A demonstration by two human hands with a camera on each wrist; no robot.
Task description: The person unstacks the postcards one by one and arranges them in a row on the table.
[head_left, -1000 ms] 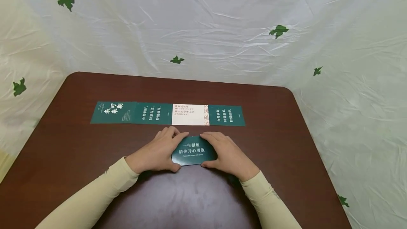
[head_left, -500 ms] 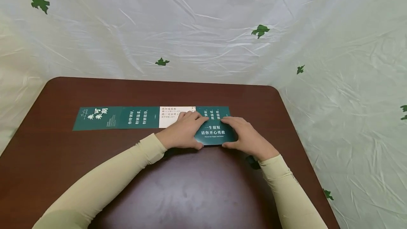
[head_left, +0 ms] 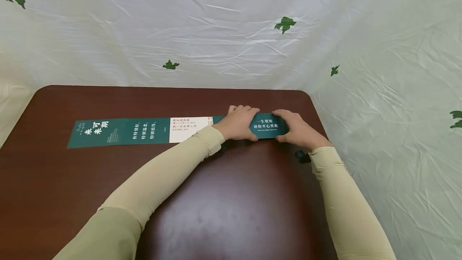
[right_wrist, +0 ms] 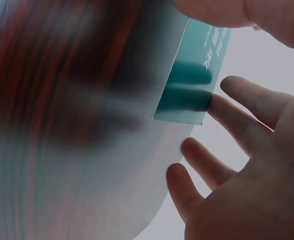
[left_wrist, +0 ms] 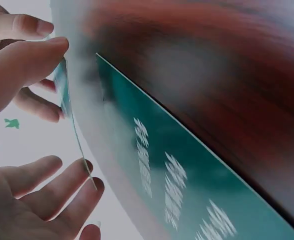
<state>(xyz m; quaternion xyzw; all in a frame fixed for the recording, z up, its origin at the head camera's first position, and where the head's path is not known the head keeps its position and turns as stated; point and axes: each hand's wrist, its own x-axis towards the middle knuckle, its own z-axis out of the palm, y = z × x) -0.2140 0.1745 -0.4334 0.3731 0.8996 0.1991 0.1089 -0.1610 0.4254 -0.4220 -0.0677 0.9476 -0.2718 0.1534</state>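
Note:
A green postcard (head_left: 268, 126) with white writing is held between both hands near the table's far right part. My left hand (head_left: 239, 124) pinches its left end between thumb and fingers. My right hand (head_left: 302, 132) grips the right end likewise; in the right wrist view its thumb and a fingertip meet the card (right_wrist: 187, 92). On the table a row runs leftward: a green card (head_left: 217, 119) mostly hidden behind the left hand, a white card (head_left: 187, 130), and two more green cards. The left wrist view shows the held card edge-on, above a lying green card (left_wrist: 182, 165).
The brown table (head_left: 108, 179) has rounded far corners. White sheeting (head_left: 216, 31) with green leaf-shaped patches hangs behind and at the sides. A black device (head_left: 302, 157) sits under the right wrist.
Both hands have carried the green postcard away from the body and to the right, from in front of the row to its right end. The head view has turned rightward.

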